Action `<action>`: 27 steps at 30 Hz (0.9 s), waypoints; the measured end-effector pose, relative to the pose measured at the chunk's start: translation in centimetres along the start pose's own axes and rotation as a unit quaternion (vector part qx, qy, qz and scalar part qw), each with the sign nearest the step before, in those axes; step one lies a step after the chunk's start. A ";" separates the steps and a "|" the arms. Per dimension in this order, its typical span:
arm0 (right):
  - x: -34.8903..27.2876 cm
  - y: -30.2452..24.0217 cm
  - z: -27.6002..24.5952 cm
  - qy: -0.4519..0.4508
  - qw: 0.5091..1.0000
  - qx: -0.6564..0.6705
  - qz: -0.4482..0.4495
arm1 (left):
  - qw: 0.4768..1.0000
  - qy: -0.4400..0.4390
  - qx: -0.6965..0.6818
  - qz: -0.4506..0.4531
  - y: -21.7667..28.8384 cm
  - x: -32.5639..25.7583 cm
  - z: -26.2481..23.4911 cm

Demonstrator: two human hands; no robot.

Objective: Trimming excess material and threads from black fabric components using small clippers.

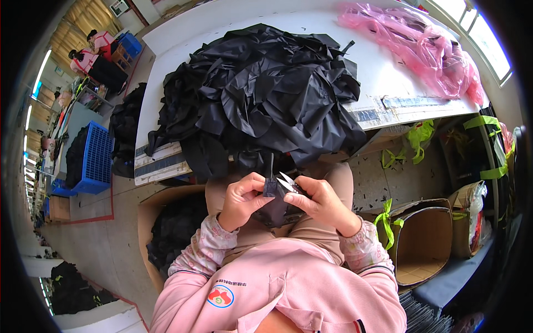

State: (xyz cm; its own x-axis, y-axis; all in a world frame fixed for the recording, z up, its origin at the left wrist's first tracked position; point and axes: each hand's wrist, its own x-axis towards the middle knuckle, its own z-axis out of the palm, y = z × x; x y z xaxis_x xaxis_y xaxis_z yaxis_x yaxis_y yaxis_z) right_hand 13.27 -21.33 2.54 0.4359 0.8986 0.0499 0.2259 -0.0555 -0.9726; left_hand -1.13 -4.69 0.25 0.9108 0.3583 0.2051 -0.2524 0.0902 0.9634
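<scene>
From the head camera, the person in the pink sweatshirt is sitting at the edge of a white table (383, 77), working over their own lap. The left hand (242, 197) is pinching a small black fabric piece (270, 187) between thumb and fingers, gripping it tightly so that a thin strip of it is sticking straight up above the knuckles. The right hand (319, 200) is closing around a pair of small silver thread snips (287, 182), whose pointed blades are standing slightly apart and aiming toward the fabric, touching or just beside its upper edge; I cannot tell which. More of the same dark cloth is draping down between the two hands onto the tan trousers. Just beyond the hands, a big heap of black fabric (261, 94) is spilling over the table's near edge, and a crumpled pink plastic bag (422, 47) is lying at the far right corner. On the floor to the person's left, a cardboard box (150, 216) is holding more black pieces, and another open cardboard box (425, 244) is standing to the right. A blue plastic crate (97, 158) is sitting farther off to the left, and two other people in pink are working in the far background.
</scene>
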 end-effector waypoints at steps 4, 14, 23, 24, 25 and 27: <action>0.3 -0.9 -1.3 -0.058 0.997 -0.058 -0.009 | 0.998 -0.039 -0.032 -0.041 0.3 0.1 -0.3; 0.0 -1.4 -1.8 -0.068 0.953 -0.275 -0.107 | 0.987 -0.093 -0.058 -0.115 0.4 0.1 -0.6; 0.1 -1.5 -1.6 -0.087 0.951 -0.275 -0.109 | 0.984 -0.113 -0.045 -0.132 0.3 0.1 -0.6; 0.1 -1.6 -1.7 -0.094 0.950 -0.277 -0.104 | 0.984 -0.113 -0.045 -0.132 0.3 0.1 -0.7; 0.1 -1.5 -1.8 -0.095 0.950 -0.277 -0.104 | 0.984 -0.124 -0.040 -0.122 0.3 0.2 -0.7; -0.1 -1.2 -1.9 -0.089 0.955 -0.264 -0.105 | 0.984 -0.135 -0.034 -0.112 0.3 0.2 -0.8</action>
State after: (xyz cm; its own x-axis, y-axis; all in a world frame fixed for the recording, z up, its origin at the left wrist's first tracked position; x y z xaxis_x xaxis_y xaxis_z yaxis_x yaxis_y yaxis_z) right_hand 14.63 -22.15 4.13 0.1889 0.9712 0.1453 0.7195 -0.0361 -0.6935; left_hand -1.25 -3.84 0.48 0.9974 0.0628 0.0367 -0.0488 0.2032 0.9779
